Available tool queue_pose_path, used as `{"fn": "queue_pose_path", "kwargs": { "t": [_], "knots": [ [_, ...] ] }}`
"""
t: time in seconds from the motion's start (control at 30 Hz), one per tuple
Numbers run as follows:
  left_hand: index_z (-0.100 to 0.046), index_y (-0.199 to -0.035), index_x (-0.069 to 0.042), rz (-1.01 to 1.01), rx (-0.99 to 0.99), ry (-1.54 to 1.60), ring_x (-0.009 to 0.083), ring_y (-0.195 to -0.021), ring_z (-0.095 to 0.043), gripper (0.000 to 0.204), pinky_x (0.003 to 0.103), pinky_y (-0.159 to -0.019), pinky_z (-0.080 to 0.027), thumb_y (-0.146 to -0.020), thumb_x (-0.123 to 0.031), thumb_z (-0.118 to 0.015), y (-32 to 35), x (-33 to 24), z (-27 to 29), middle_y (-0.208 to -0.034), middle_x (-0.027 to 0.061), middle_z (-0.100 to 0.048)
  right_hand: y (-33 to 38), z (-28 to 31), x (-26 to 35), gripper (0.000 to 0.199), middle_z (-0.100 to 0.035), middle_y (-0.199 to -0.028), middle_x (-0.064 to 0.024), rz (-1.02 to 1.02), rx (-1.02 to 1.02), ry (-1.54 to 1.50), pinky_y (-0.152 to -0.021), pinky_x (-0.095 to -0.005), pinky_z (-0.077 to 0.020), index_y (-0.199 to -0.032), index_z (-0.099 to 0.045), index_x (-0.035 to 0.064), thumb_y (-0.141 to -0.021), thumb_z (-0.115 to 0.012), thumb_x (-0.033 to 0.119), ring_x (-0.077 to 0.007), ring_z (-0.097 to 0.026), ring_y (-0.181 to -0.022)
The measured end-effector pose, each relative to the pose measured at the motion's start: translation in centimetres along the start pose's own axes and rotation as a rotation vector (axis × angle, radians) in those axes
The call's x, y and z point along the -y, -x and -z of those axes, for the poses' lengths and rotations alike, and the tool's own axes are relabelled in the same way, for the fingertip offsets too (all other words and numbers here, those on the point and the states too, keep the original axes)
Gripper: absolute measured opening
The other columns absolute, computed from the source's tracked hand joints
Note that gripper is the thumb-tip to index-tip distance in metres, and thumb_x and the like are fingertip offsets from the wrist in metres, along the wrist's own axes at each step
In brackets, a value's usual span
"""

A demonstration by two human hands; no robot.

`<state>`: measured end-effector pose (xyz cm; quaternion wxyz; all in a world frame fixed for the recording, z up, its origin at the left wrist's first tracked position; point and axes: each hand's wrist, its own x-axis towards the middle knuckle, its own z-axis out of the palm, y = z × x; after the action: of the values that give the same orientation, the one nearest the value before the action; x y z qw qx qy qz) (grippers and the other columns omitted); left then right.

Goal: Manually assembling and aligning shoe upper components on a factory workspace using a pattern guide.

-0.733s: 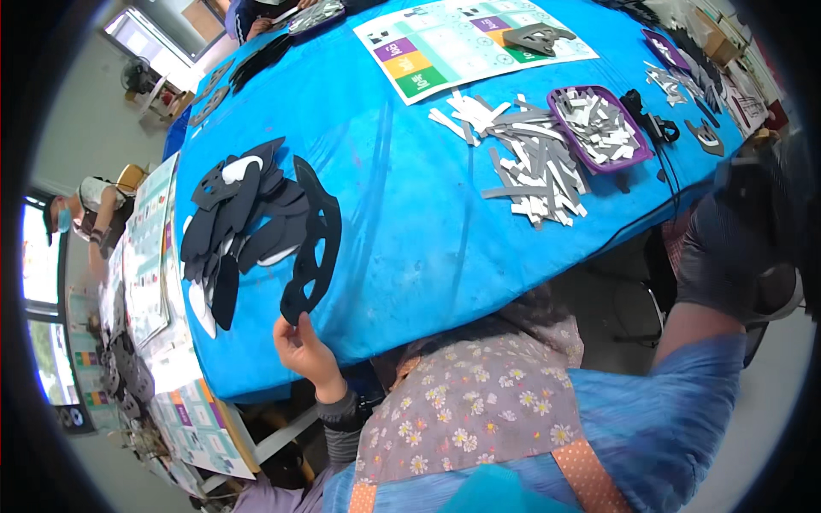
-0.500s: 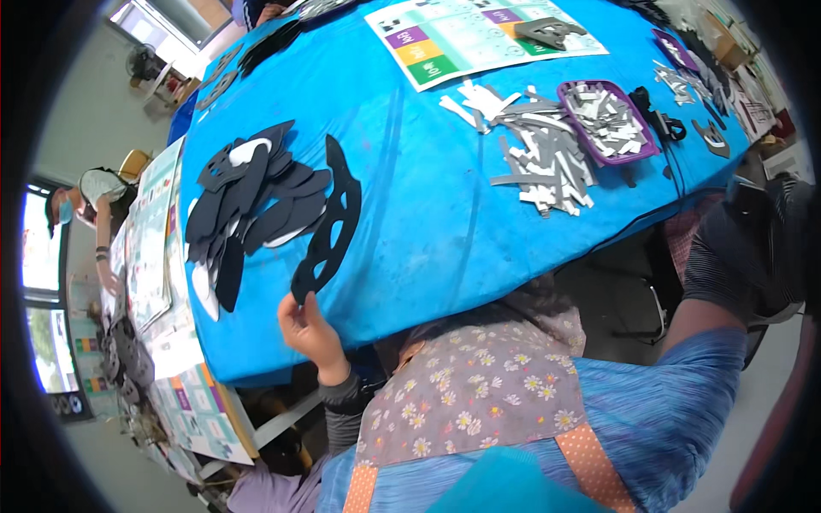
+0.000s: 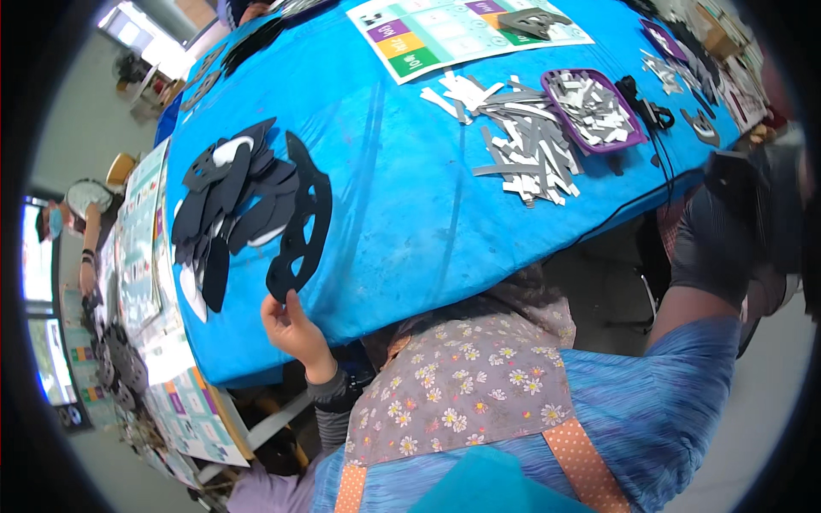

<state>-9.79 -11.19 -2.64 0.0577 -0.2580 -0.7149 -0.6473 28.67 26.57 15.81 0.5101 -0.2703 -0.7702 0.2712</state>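
Note:
My left hand (image 3: 295, 333) is at the table's near left edge, thumb and fingers pinched on the lower end of a long black mask-shaped piece with cut-out holes (image 3: 316, 224). This piece stands on a slant, its far end beside a heap of black flat pieces (image 3: 231, 192). A few white pieces (image 3: 192, 291) show among the heap. My right arm (image 3: 705, 256), in a dark striped oversleeve, stretches out past the table's right edge. Its hand cannot be made out in the dark blur there.
Grey and white strips (image 3: 522, 145) lie loose beside a purple basket (image 3: 637, 141) full of cut strips. Behind them, a grey mask-shaped piece (image 3: 530, 23) rests on a printed chart (image 3: 410, 73). A black cable (image 3: 599, 224) runs along the right edge. A person (image 3: 90, 205) is at the left.
The view has shifted a little, so the table's things sit further left. The black piece in my left hand has come closer to the heap. My right arm's far end is more blurred.

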Motion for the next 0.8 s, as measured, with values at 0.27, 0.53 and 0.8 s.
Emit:
{"fn": "queue_pose_path", "kwargs": {
  "t": [0.27,0.53,0.8],
  "knots": [
    [-0.055,-0.096,0.001,-0.045,-0.023,0.054,0.0073,-0.071,-0.052,0.019,0.019,-0.063,-0.041,-0.085,-0.010,-0.065,0.0,0.3,-1.0,-0.079,0.0015,-0.056,2.4,-0.5,-1.5,0.033,-0.051,-0.123,-0.0113,-0.060,-0.002,0.058,-0.095,-0.0283,-0.0395,-0.119,-0.051,-0.0007,-0.093,-0.045,0.019,-0.0182,-0.051,-0.111],
    [-0.056,-0.096,0.000,-0.003,-0.006,0.051,0.0069,-0.072,-0.050,0.019,0.019,-0.061,-0.039,-0.084,-0.011,-0.066,-0.1,0.1,-0.5,-0.085,0.0014,-0.056,1.4,0.9,-1.8,0.032,-0.052,-0.121,-0.0113,-0.043,0.040,0.181,-0.095,-0.0283,-0.0399,-0.118,-0.052,-0.0003,-0.092,-0.045,0.018,-0.0183,-0.052,-0.110],
    [-0.057,-0.094,-0.001,-0.029,-0.018,0.005,0.0069,-0.070,-0.049,0.019,0.019,-0.060,-0.037,-0.084,-0.012,-0.068,-0.2,0.1,-0.7,-0.083,0.0011,-0.056,0.5,1.6,-2.4,0.030,-0.053,-0.119,-0.0112,-0.019,0.051,0.285,-0.094,-0.0282,-0.0403,-0.116,-0.053,0.0000,-0.092,-0.045,0.017,-0.0183,-0.052,-0.109]
  ]
}}
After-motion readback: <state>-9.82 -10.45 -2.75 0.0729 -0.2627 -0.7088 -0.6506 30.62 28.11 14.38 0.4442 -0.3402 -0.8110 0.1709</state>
